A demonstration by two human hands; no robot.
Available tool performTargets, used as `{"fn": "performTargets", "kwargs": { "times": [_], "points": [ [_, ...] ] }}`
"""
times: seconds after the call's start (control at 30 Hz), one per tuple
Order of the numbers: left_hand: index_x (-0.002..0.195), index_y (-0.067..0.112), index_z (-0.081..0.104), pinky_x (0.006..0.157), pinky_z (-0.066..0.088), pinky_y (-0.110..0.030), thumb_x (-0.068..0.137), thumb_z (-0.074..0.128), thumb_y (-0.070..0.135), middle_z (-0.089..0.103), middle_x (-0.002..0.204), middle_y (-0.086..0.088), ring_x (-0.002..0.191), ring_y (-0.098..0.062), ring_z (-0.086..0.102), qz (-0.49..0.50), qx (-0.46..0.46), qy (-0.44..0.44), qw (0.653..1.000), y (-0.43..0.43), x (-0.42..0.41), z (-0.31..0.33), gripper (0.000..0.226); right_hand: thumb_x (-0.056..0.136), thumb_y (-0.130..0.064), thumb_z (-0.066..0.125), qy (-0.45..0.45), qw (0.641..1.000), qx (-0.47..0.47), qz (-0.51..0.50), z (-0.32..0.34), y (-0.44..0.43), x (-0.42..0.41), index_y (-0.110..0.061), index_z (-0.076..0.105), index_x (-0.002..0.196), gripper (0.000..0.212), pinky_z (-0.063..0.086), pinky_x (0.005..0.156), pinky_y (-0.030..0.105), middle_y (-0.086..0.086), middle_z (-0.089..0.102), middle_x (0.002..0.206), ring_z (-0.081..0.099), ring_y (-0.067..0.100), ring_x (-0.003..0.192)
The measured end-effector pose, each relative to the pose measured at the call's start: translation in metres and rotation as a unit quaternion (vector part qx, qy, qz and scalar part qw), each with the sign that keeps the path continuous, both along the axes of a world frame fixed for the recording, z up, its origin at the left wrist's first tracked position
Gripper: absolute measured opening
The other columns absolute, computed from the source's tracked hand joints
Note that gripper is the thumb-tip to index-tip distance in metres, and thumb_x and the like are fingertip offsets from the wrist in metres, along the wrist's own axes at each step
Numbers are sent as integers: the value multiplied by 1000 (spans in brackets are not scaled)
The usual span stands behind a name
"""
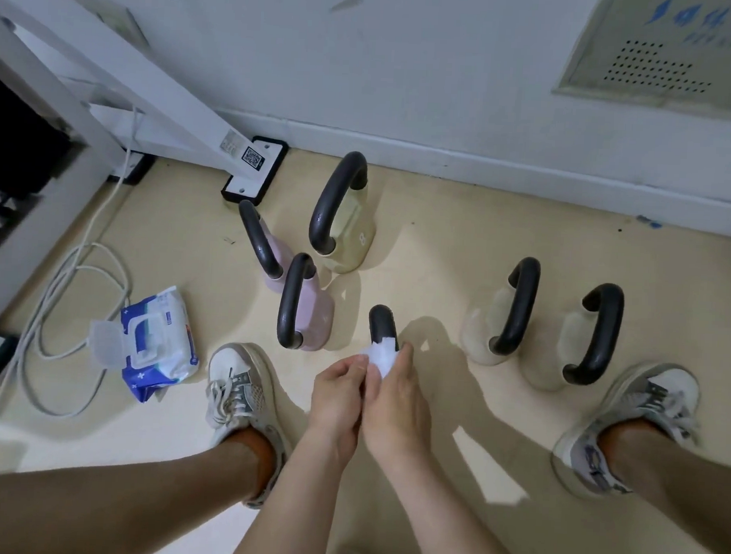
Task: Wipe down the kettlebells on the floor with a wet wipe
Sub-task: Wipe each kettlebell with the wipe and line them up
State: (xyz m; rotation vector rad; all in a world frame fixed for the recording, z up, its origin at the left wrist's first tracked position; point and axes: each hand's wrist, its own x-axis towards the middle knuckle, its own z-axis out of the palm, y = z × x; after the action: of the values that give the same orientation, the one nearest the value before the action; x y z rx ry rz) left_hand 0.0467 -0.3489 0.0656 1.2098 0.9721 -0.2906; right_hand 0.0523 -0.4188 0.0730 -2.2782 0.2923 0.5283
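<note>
I have both hands low in the middle of the scene, on the nearest kettlebell handle [382, 324]. My right hand [396, 403] is curled round the wet wipe [382, 357] and presses it onto the near end of that black handle, while my left hand [337, 395] pinches the wipe's left edge. The kettlebell's body is hidden under my hands. The handle's arch runs straight away from the grip toward the far wall, so the bare part lies just beyond the wipe, and I judge the next stroke goes forward along it, led by the right hand. The only readable writing is an "8" on the large beige kettlebell [351, 234]. There is a QR sticker [252, 156] on the white frame's foot, and the print on the blue wipes pack [155, 343] at left and the wall panel [658, 51] is too blurred to read.
</note>
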Motion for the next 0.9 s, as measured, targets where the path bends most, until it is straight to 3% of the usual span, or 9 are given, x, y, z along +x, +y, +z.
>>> {"fn": "performTargets", "kwargs": {
  "times": [0.1,0.23,0.3,0.37,0.47,0.57,0.63,0.77,0.9],
  "points": [
    [85,1,67,73,51,-33,96,44,12,71,81,-14,76,-21,65,-26,-7,-37,999,-3,11,7,28,102,-35,34,-31,995,-88,46,-8,8,20,-14,1,153,65,43,75,35,8,46,132,59,29,109],
    [119,16,66,105,45,-39,95,46,29,70,118,-5,112,-18,65,-31,-36,-77,996,1,46,8,33,102,-30,33,-35,991,-80,105,-17,18,62,-8,7,153,62,39,99,33,11,33,149,44,26,131],
    [123,19,64,108,43,-41,95,51,37,67,124,-4,117,-17,62,-31,-42,-73,996,6,66,4,37,100,-31,35,-27,989,-67,126,-26,22,83,-9,34,144,50,39,97,31,10,46,141,46,25,130],
    [106,19,69,105,45,-39,96,51,40,71,111,-3,109,-17,64,-45,-37,-65,996,10,86,1,30,97,-29,37,10,989,-51,136,-32,25,105,-12,57,114,31,41,78,28,8,63,112,60,26,108],
    [107,22,65,100,47,-33,98,44,46,66,105,6,102,-10,62,-67,-40,-48,996,13,105,-8,34,97,-25,39,139,981,23,133,-37,29,132,-14,58,87,23,46,68,31,2,60,77,64,28,85],
    [127,15,61,102,46,-34,99,38,48,64,119,-1,110,-15,62,-79,-28,-28,996,11,114,-23,48,91,-36,42,237,958,159,28,-48,29,144,-14,56,83,28,51,82,39,5,57,75,64,29,86],
    [129,15,60,105,45,-37,98,38,51,64,125,-4,113,-18,62,-70,-46,-13,996,12,119,-35,52,86,-42,43,282,935,213,-32,-57,25,148,-13,59,89,34,52,84,40,7,58,79,63,29,88],
    [130,12,58,109,41,-40,95,44,52,62,129,-5,117,-20,60,-74,-71,34,994,15,132,-54,55,104,-23,35,288,936,191,-63,-76,15,157,-19,44,76,29,35,54,18,-3,41,73,44,13,65],
    [102,16,64,101,46,-36,95,49,46,70,94,2,96,-18,66,-113,-77,51,989,18,136,-62,35,105,-21,30,286,933,211,-61,-81,19,157,-13,44,100,17,36,53,10,2,41,74,46,24,83]
  ]
}}
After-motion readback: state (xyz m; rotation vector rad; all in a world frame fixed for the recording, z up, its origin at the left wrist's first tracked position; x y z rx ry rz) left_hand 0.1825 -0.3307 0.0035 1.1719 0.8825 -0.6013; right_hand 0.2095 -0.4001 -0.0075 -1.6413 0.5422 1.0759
